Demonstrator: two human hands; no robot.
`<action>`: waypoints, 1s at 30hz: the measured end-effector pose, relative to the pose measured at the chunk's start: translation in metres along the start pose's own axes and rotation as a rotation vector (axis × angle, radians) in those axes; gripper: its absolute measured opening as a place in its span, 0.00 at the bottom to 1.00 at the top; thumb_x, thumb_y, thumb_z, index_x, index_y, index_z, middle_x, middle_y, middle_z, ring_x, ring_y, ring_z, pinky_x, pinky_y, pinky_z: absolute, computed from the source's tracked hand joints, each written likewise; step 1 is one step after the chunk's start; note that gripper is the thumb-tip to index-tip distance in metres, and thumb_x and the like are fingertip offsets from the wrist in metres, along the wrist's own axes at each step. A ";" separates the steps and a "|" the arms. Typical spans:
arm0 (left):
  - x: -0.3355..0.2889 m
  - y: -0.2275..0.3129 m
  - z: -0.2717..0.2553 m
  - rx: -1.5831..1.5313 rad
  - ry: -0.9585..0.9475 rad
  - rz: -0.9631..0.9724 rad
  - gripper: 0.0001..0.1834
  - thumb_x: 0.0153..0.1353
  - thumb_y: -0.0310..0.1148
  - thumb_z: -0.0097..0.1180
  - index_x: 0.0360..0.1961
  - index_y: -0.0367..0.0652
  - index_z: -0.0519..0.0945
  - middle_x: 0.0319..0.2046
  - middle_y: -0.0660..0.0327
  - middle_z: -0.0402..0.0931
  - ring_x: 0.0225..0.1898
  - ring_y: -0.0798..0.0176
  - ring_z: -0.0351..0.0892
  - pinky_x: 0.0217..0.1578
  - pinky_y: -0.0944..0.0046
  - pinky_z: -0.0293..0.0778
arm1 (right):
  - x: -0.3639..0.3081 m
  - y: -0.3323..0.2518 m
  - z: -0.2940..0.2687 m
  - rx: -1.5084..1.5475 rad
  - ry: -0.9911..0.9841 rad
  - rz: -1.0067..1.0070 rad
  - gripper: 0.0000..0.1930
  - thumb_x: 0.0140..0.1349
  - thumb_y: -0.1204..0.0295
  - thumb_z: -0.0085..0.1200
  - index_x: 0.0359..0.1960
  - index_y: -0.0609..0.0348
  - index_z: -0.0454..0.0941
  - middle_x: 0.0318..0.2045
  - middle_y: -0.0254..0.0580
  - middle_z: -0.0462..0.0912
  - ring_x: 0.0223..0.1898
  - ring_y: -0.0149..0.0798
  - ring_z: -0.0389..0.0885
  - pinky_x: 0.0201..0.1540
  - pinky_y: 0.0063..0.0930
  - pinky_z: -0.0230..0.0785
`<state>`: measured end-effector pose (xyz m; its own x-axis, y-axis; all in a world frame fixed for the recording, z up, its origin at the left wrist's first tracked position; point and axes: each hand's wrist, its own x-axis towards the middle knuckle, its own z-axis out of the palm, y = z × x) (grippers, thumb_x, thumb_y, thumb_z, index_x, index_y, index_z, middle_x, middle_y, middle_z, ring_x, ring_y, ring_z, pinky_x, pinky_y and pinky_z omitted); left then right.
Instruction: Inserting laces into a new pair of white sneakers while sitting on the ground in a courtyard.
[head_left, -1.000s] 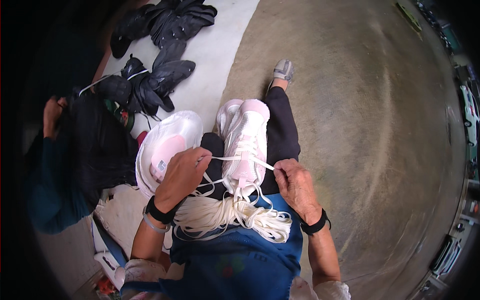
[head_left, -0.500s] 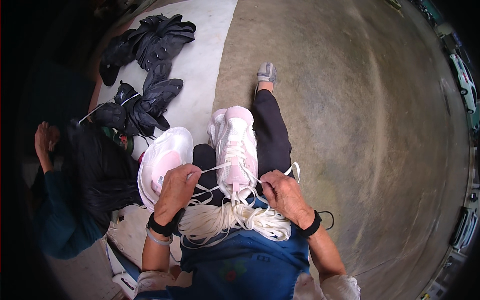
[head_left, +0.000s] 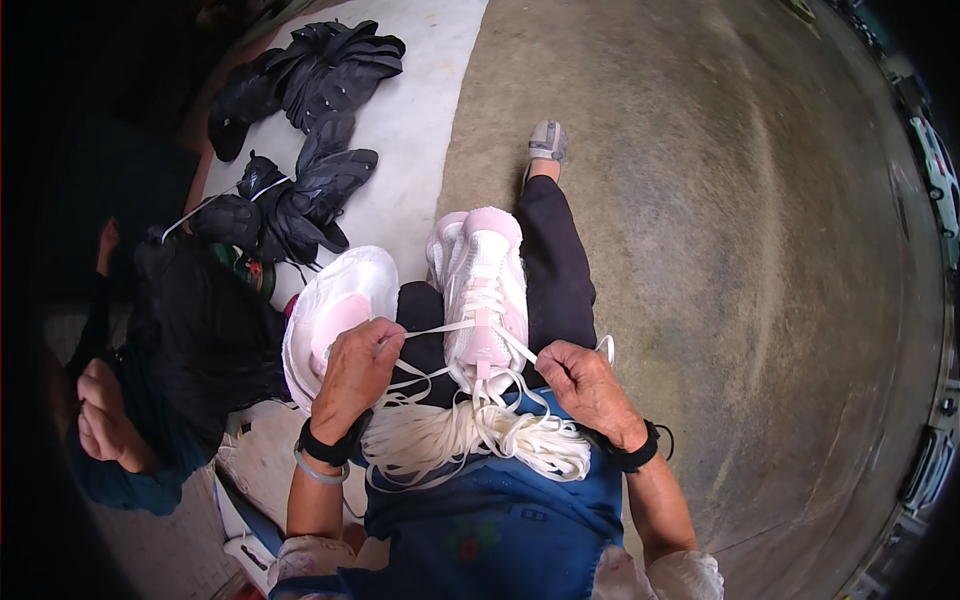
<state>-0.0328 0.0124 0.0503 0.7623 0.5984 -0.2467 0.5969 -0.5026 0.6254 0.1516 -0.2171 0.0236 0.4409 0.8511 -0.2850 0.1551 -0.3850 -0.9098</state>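
Observation:
On my lap lies a white and pink sneaker (head_left: 484, 275), its toe pointing away from me, with another one partly hidden beside it. A white shoelace (head_left: 437, 330) runs from its eyelets to both sides. My left hand (head_left: 356, 368) pinches one lace end, left of the shoe. On the other side my right hand (head_left: 588, 390) pinches the other end, and both stretches look taut. A bundle of cream-white laces (head_left: 430, 440) rests on my blue apron (head_left: 490, 530) between my wrists. White and pink shoe parts (head_left: 340, 305) stand nested next to my left hand.
Black shoes (head_left: 330, 85) lie in clusters on a white sheet (head_left: 420, 120) at the far left. At the left a co-worker's hand (head_left: 108, 420) and dark sleeve show near a black heap (head_left: 205, 330). Brown concrete floor (head_left: 720, 300) spreads to the right; vehicles (head_left: 932, 170) stand at the far edge.
The lace is drawn out straighter on the right as my right hand moved slightly outward. The whole view shifted a little. The co-worker's hand at the left moved nearer.

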 end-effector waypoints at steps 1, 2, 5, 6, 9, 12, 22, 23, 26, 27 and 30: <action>0.000 0.001 0.000 -0.001 -0.007 -0.020 0.06 0.61 0.29 0.55 0.34 0.37 0.80 0.29 0.49 0.80 0.30 0.47 0.80 0.34 0.56 0.74 | 0.000 0.002 0.001 -0.039 0.025 -0.025 0.07 0.63 0.75 0.48 0.32 0.67 0.75 0.29 0.54 0.79 0.32 0.56 0.80 0.36 0.40 0.72; 0.000 0.002 0.000 -0.002 -0.014 -0.039 0.06 0.61 0.29 0.55 0.34 0.37 0.80 0.29 0.49 0.80 0.30 0.48 0.80 0.34 0.57 0.74 | 0.001 0.002 0.001 -0.040 0.024 -0.024 0.07 0.63 0.75 0.48 0.32 0.67 0.75 0.29 0.54 0.79 0.32 0.56 0.80 0.36 0.40 0.72; -0.001 -0.001 -0.001 -0.003 -0.007 -0.036 0.06 0.61 0.29 0.55 0.34 0.37 0.80 0.29 0.49 0.80 0.30 0.48 0.80 0.34 0.57 0.74 | 0.002 0.001 0.001 -0.031 0.027 -0.025 0.07 0.63 0.75 0.48 0.32 0.67 0.75 0.29 0.54 0.79 0.32 0.57 0.80 0.36 0.40 0.72; -0.001 -0.001 -0.001 -0.003 -0.007 -0.039 0.06 0.61 0.29 0.55 0.34 0.37 0.80 0.29 0.49 0.80 0.30 0.48 0.80 0.34 0.57 0.74 | 0.002 0.001 0.002 -0.023 0.033 -0.022 0.07 0.63 0.75 0.48 0.32 0.67 0.75 0.29 0.54 0.79 0.32 0.57 0.79 0.36 0.40 0.72; -0.001 0.002 -0.003 -0.006 -0.011 -0.069 0.06 0.61 0.28 0.55 0.35 0.37 0.80 0.28 0.49 0.80 0.29 0.49 0.80 0.34 0.58 0.74 | 0.002 0.007 0.005 -0.009 0.073 -0.046 0.07 0.64 0.75 0.49 0.32 0.67 0.76 0.26 0.50 0.77 0.28 0.46 0.77 0.33 0.35 0.70; -0.002 0.003 -0.005 0.010 -0.001 -0.042 0.06 0.60 0.28 0.56 0.35 0.36 0.80 0.28 0.49 0.80 0.29 0.49 0.80 0.33 0.58 0.74 | 0.002 0.009 0.005 -0.017 0.103 -0.070 0.07 0.65 0.75 0.50 0.32 0.67 0.76 0.22 0.45 0.76 0.24 0.36 0.74 0.29 0.30 0.68; -0.002 0.005 -0.020 0.062 0.028 -0.105 0.08 0.59 0.28 0.57 0.38 0.36 0.80 0.31 0.47 0.81 0.32 0.49 0.81 0.37 0.58 0.74 | -0.002 -0.004 -0.001 0.021 0.007 0.010 0.06 0.62 0.76 0.49 0.32 0.67 0.76 0.27 0.55 0.79 0.29 0.55 0.79 0.35 0.39 0.71; -0.003 0.006 -0.020 0.059 0.058 -0.140 0.09 0.59 0.28 0.57 0.40 0.36 0.80 0.33 0.47 0.81 0.33 0.48 0.81 0.38 0.58 0.74 | -0.003 -0.006 -0.001 0.021 0.009 0.012 0.06 0.62 0.76 0.49 0.32 0.67 0.76 0.27 0.55 0.79 0.29 0.55 0.79 0.35 0.39 0.71; -0.004 0.004 -0.015 0.011 0.063 -0.119 0.12 0.59 0.28 0.58 0.44 0.37 0.79 0.38 0.48 0.81 0.37 0.47 0.81 0.41 0.58 0.74 | -0.004 -0.007 0.003 0.038 -0.052 0.024 0.06 0.62 0.76 0.49 0.32 0.66 0.76 0.27 0.54 0.79 0.29 0.55 0.79 0.34 0.39 0.71; -0.004 0.004 -0.012 0.013 0.062 -0.117 0.12 0.59 0.28 0.58 0.44 0.37 0.79 0.38 0.48 0.81 0.37 0.47 0.81 0.41 0.58 0.74 | -0.003 -0.003 0.006 0.028 -0.029 -0.019 0.07 0.64 0.74 0.49 0.32 0.66 0.76 0.23 0.47 0.76 0.26 0.43 0.75 0.31 0.34 0.68; -0.003 0.008 -0.006 -0.020 0.116 -0.048 0.13 0.59 0.29 0.59 0.45 0.38 0.78 0.41 0.48 0.81 0.40 0.47 0.81 0.44 0.58 0.74 | -0.004 0.002 0.008 0.015 -0.001 -0.055 0.08 0.66 0.73 0.50 0.31 0.65 0.75 0.20 0.39 0.74 0.22 0.30 0.70 0.27 0.28 0.66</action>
<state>-0.0319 0.0104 0.0607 0.6984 0.6900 -0.1904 0.6259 -0.4596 0.6302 0.1432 -0.2187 0.0207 0.4315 0.8711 -0.2344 0.1655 -0.3319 -0.9287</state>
